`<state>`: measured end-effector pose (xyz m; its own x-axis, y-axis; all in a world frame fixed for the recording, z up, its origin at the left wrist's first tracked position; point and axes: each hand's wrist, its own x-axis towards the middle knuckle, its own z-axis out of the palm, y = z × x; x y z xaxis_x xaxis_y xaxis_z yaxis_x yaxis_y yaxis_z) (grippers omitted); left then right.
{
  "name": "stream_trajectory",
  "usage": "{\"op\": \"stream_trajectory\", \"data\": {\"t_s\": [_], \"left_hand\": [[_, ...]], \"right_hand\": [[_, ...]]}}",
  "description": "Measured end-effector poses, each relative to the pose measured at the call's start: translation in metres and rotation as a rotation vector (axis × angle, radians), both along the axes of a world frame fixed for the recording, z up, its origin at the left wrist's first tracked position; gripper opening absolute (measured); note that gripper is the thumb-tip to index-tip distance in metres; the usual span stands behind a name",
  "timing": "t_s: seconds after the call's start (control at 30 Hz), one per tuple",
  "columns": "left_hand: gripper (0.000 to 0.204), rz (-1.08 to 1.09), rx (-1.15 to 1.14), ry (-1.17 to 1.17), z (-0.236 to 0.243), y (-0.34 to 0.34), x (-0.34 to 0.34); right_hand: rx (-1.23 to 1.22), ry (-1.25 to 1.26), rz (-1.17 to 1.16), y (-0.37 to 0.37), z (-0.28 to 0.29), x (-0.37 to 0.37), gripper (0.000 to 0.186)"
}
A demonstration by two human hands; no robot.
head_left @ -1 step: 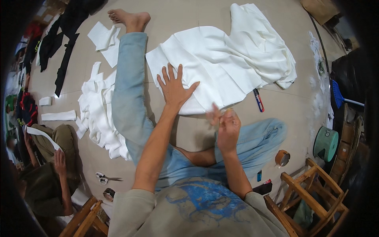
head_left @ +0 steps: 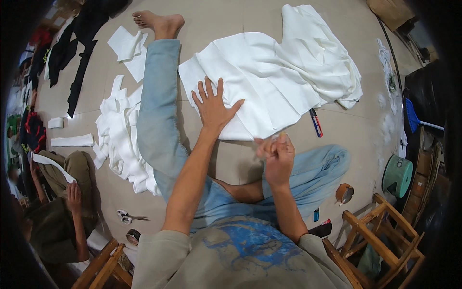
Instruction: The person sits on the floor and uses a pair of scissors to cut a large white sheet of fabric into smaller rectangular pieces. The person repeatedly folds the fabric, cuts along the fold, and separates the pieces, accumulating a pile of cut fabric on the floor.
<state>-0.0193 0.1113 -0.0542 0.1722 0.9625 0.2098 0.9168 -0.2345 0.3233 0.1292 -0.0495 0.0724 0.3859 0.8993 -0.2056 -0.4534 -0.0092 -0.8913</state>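
Note:
My left hand (head_left: 213,107) lies flat with fingers spread on a large piece of white fabric (head_left: 255,72), pressing its near left part to the floor. The fabric is smooth beside that hand and bunched in folds toward the far right. My right hand (head_left: 279,154) hovers just in front of the fabric's near edge. Its fingers are partly curled and smeared by motion, so whether anything small is in them does not show. A box cutter (head_left: 315,122) with a red and dark handle lies on the floor right of the fabric's near edge.
A heap of white fabric strips (head_left: 122,135) lies left of my outstretched leg. Scissors (head_left: 131,216) and tape rolls (head_left: 344,193) rest on the floor. Wooden stools (head_left: 373,231) stand close at both sides. A co-worker (head_left: 62,202) sits at left, holding a white strip.
The blurred fingers of my right hand have shifted slightly, drawing nearer the rest of that hand. My left hand and the white fabric stay in place.

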Motion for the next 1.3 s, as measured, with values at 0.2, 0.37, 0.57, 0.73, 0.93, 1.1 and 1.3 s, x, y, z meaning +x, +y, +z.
{"op": "stream_trajectory", "data": {"t_s": [0.2,0.37,0.57,0.73,0.93,1.1,1.3], "left_hand": [[0.104,0.010,0.013,-0.012,0.001,0.003,0.001],[0.102,0.002,-0.012,-0.025,0.008,0.000,0.005],[0.101,0.007,0.018,-0.002,-0.003,0.002,0.001],[0.102,0.016,0.017,-0.009,-0.003,0.002,0.001],[0.102,0.020,0.020,0.021,0.000,0.001,0.003],[0.101,0.028,0.037,0.039,-0.002,0.001,0.002],[0.099,0.032,0.007,0.052,0.002,0.000,0.004]], "right_hand": [[-0.100,0.224,-0.140,-0.058,-0.030,0.016,0.040],[-0.121,0.153,-0.105,-0.111,-0.018,0.020,0.041],[-0.193,0.076,-0.072,-0.166,0.007,0.040,0.041],[-0.260,-0.031,0.012,-0.211,0.026,0.063,0.044],[-0.334,-0.059,0.029,-0.254,0.039,0.078,0.045],[-0.550,-0.174,0.062,-0.237,0.033,0.082,0.043],[-0.442,-1.175,0.235,-0.075,-0.016,0.021,0.032]]}}
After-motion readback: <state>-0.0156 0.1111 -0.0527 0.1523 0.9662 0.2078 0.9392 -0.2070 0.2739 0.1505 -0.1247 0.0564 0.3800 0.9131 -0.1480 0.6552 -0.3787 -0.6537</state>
